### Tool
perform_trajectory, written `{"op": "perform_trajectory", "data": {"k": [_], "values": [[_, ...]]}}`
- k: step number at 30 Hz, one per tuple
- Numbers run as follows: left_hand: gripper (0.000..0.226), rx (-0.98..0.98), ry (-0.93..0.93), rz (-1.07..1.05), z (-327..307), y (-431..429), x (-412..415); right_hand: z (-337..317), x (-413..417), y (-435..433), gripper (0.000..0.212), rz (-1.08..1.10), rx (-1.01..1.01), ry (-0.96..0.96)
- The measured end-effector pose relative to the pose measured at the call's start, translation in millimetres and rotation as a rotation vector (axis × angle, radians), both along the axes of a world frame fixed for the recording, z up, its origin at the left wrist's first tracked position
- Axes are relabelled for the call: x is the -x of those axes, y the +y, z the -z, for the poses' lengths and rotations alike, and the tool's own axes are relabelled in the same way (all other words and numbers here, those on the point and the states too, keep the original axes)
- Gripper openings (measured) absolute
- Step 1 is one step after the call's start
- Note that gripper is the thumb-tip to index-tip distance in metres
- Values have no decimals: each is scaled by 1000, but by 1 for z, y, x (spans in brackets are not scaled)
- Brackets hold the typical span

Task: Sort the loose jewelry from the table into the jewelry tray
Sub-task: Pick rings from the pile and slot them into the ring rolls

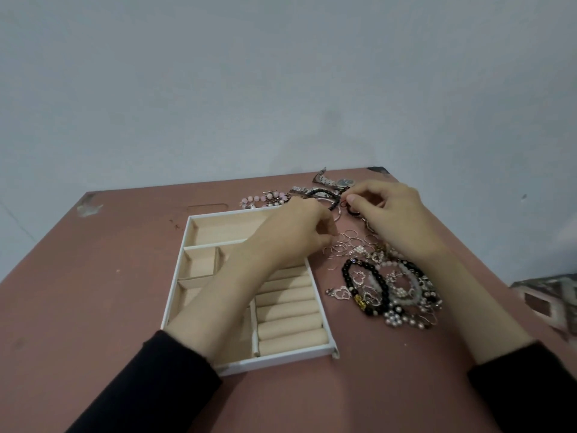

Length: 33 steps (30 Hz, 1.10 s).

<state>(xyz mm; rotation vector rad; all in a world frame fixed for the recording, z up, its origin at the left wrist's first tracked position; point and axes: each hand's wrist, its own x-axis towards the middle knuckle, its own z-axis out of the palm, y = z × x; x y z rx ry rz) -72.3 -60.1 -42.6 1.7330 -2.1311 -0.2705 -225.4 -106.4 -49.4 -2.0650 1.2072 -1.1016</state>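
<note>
A white jewelry tray (176, 289) with beige compartments and ring rolls lies on the pinkish table. Loose jewelry is heaped to its right: black bead bracelets (379, 281), thin metal rings (349, 242), pearl pieces and heart charms. My left hand (296, 235) hovers over the tray's right edge, fingers curled down at the rings; what it holds is hidden. My right hand (393, 214) reaches beyond the heap and pinches a small dark piece beside a dark bead bracelet (324, 196).
A pink bead bracelet (265, 199) and a metal watch (338, 182) lie near the table's far edge (218, 182), against a pale wall. A patterned surface (549, 295) shows at the right, past the table's side.
</note>
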Motion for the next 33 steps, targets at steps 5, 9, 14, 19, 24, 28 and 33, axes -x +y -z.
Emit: {"op": "perform_trajectory", "data": {"k": [5,9,14,19,24,28,33], "values": [[19,-13,-44,-69,5,-12,13,-1,3,-3,12,15,-18,-42],[27,-62,-87,-102,5,-18,17,0,3,-3,13,25,-16,-31],[18,-104,-33,-96,4,-22,18,0,3,-5,11,23,-13,-49],[8,-7,128,-126,0,-14,11,3,3,-7,11,26,11,34],[13,126,216,-209,-4,2,-6,6,4,-7,8,-67,48,342],[9,178,300,-271,-4,10,-14,10,2,-8,25,-73,101,558],[9,201,334,-300,-5,14,-15,10,0,-8,15,-98,59,596]]}}
